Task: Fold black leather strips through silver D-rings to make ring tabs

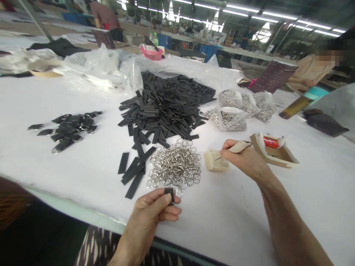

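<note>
Steadying is advised for the black strip (168, 191) pinched by the left hand (153, 209); the tool (240, 146) gripped by the right hand (246, 162) should be guided lightly at the pale block (211, 164).

Below the left hand (151, 210) I see dark clothing (95, 246) with long cream streaks; both forearms (288, 218) are bare.

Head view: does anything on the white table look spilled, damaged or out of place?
Nothing plainly looks spilled or damaged. The black strips lie jumbled, a few straying beside the loose metal rings, but these look like loosely heaped pieces, not a spill.
</note>
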{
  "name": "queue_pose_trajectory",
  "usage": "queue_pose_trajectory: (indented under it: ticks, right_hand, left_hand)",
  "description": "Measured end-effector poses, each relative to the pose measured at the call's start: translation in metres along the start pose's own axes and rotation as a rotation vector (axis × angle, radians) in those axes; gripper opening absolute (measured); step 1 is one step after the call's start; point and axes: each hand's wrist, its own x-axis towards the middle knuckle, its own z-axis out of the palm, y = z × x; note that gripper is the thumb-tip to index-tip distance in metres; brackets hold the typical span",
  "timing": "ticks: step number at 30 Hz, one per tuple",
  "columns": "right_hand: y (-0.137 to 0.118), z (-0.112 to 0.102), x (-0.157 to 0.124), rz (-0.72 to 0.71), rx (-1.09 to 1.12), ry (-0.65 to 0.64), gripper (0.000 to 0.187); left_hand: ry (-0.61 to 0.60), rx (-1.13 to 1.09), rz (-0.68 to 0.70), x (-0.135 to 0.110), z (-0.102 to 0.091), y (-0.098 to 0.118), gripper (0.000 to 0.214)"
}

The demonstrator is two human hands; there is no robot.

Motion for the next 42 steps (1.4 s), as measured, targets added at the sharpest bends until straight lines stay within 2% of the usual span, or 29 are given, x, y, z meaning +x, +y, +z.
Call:
queue_pose_trajectory:
  ticks: [2, 4, 6, 10, 13, 17, 25, 42]
  right_hand:
    - [-0.003, -0.008, -0.006, -0.037, 0.001, 0.029, 0.015]
    - [-0.008, -0.014, -0.014, 0.001, 0.018, 0.071, 0.015]
    - [-0.016, -0.016, -0.022, 0.025, 0.141, 0.069, 0.016]
    - [-0.032, 0.0, -0.039, 0.002, 0.516, -0.11, 0.017]
    - [-0.038, 0.019, -0.044, -0.1, 0.629, -0.215, 0.015]
    - [-0.04, 0.032, -0.043, -0.203, 0.565, -0.282, 0.014]
    - [-0.045, 0.034, -0.041, -0.194, 0.409, -0.323, 0.016]
    - [-0.043, 0.045, -0.04, -0.159, 0.449, -0.438, 0.013]
  left_hand:
    - [-0.035, -0.007, 0.021, -0.001, -0.001, -0.002, 0.012]
    - [-0.071, -0.01, 0.035, -0.002, -0.002, -0.003, 0.012]
    - [-0.097, -0.004, 0.047, -0.002, -0.002, -0.005, 0.012]
    - [-0.11, 0.044, 0.077, -0.004, -0.002, -0.007, 0.012]
    - [-0.123, 0.079, 0.099, -0.007, -0.001, -0.008, 0.013]
    - [-0.129, 0.094, 0.094, -0.008, -0.001, -0.008, 0.012]
    - [-0.174, 0.117, 0.084, -0.007, -0.002, -0.01, 0.013]
    - [-0.189, 0.197, 0.019, -0.009, 0.002, -0.006, 0.015]
